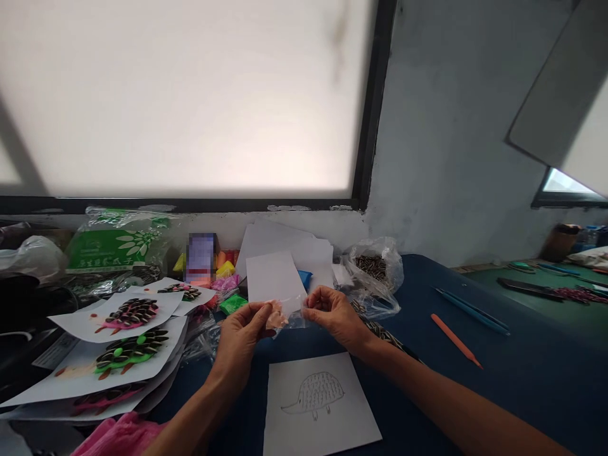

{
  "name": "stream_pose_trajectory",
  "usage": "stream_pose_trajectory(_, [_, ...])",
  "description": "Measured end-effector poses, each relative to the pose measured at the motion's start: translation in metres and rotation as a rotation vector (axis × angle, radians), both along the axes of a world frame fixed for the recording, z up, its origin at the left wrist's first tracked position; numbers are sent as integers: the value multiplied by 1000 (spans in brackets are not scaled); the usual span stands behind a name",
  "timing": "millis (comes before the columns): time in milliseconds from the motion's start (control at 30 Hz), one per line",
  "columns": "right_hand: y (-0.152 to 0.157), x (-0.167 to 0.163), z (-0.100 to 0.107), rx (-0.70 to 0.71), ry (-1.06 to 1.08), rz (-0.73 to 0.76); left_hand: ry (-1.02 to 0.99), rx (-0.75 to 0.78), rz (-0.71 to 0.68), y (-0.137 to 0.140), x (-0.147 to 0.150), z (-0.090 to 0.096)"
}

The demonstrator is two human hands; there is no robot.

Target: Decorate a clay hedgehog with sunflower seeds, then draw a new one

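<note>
Between my two hands a small clear plastic bag (pixel 295 310) with a lump of peach-coloured clay (pixel 276 314) is stretched above the table. My left hand (pixel 243 329) pinches the end with the clay. My right hand (pixel 335 313) pinches the opposite end between thumb and fingers. Below them lies a white sheet (pixel 320 405) bearing a pencil drawing of a hedgehog. To the left is a stack of paper hedgehog pictures (pixel 128 348) covered with sunflower seeds on pink and green clay.
A plastic bag of sunflower seeds (pixel 373 269) stands by the wall, with loose seeds (pixel 384 332) near my right forearm. Blank white paper (pixel 270 275) leans behind my hands. An orange pen (pixel 456 341) and blue tweezers-like tool (pixel 472 310) lie right. Coloured clay packets (pixel 232 304) sit left.
</note>
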State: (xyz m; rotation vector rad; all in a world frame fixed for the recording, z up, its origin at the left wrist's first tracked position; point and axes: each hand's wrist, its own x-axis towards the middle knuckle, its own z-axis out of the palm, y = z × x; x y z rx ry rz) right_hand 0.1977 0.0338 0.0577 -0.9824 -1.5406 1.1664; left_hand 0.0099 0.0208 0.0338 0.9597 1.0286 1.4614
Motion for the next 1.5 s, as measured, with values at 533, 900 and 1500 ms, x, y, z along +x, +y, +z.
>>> stream_pose_trajectory(533, [0, -5, -8, -88, 1, 86, 43, -38, -124, -7, 9, 7])
stream_pose_trajectory(900, [-7, -8, -6, -140, 28, 123, 135, 27, -120, -5, 9, 3])
stream_pose_trajectory(1500, [-6, -11, -12, 35, -31, 39, 175, 103, -112, -8, 10, 6])
